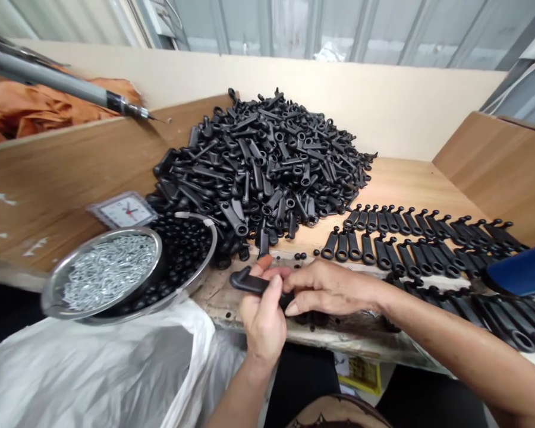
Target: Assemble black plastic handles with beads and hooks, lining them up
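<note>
Head view shows both hands meeting at the lower middle of the frame, over the near edge of the worn wooden tabletop (396,178). The left hand (263,318) is clenched around one black plastic lever-shaped handle (248,281), thumb pressed on top, the handle's hooked end sticking out to the left. The right hand (327,288) comes in from the right, its fingertips pinching at the same handle just beside the left thumb. Behind them, at centre frame, sits a big heap of loose black handles (263,160). To the right, rows of handles laid side by side (419,238) cover the tabletop. At lower left, a shallow steel bowl of silver screws (104,270) rests on a steel bowl of small black caps (187,246), with a small white clock (125,210) just behind.
</note>
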`<action>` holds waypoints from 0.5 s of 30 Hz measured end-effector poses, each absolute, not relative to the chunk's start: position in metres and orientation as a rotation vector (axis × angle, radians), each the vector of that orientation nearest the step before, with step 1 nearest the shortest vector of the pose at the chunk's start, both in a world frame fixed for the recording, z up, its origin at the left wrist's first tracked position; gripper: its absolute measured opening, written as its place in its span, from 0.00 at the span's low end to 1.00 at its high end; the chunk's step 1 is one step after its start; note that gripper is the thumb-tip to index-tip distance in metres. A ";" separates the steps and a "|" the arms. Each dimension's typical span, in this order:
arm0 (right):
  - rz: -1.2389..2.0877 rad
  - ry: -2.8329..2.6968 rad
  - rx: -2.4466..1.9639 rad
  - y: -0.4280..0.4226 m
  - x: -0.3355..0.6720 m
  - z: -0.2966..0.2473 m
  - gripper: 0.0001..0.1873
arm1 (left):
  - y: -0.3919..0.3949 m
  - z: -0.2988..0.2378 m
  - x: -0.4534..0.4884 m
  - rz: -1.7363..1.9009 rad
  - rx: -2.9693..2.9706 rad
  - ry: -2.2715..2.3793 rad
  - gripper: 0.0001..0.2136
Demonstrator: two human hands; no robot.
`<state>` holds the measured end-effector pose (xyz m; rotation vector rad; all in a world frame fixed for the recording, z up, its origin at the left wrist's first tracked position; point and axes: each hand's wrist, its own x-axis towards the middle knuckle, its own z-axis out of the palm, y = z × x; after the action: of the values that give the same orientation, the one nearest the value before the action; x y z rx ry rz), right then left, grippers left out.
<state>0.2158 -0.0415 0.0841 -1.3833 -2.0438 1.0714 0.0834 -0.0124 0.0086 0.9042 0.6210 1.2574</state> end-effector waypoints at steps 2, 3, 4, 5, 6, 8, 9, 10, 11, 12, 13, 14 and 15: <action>1.003 -2.010 -1.346 -0.038 0.232 0.075 0.13 | -0.010 0.011 0.083 1.307 0.795 0.649 0.10; 0.880 -2.000 -1.428 -0.034 0.244 0.068 0.13 | -0.008 0.011 0.080 1.316 0.767 0.651 0.10; 0.706 -2.007 -1.555 -0.029 0.257 0.061 0.12 | -0.006 0.011 0.078 1.302 0.750 0.649 0.10; 0.507 -2.044 -1.709 -0.025 0.269 0.054 0.11 | -0.004 0.010 0.075 1.272 0.738 0.652 0.11; 0.319 -2.117 -1.853 -0.020 0.280 0.046 0.10 | -0.003 0.009 0.072 1.240 0.729 0.660 0.12; 0.043 -2.312 -2.054 -0.013 0.292 0.032 0.08 | -0.001 0.005 0.069 1.181 0.725 0.676 0.13; -0.029 -2.407 -2.099 -0.010 0.294 0.026 0.08 | -0.001 0.003 0.068 1.159 0.728 0.683 0.13; -0.066 -2.477 -2.118 -0.007 0.294 0.021 0.08 | -0.001 0.001 0.068 1.141 0.731 0.689 0.13; -0.075 -2.519 -2.130 -0.005 0.292 0.017 0.08 | -0.001 -0.002 0.068 1.125 0.731 0.694 0.14; -0.069 -2.535 -2.142 -0.003 0.289 0.015 0.08 | -0.001 -0.004 0.069 1.112 0.727 0.698 0.14; -0.053 -2.534 -2.154 -0.001 0.287 0.013 0.08 | -0.001 -0.006 0.070 1.100 0.720 0.702 0.14; -0.026 -2.529 -2.163 0.002 0.285 0.013 0.09 | -0.002 -0.008 0.071 1.089 0.714 0.707 0.15; 0.002 -2.523 -2.172 0.004 0.284 0.013 0.09 | -0.002 -0.009 0.071 1.076 0.712 0.709 0.15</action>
<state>0.2842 0.0038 0.0130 -2.1725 -2.5228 0.0015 0.0712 -0.0023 -0.0086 0.7121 0.7094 1.0762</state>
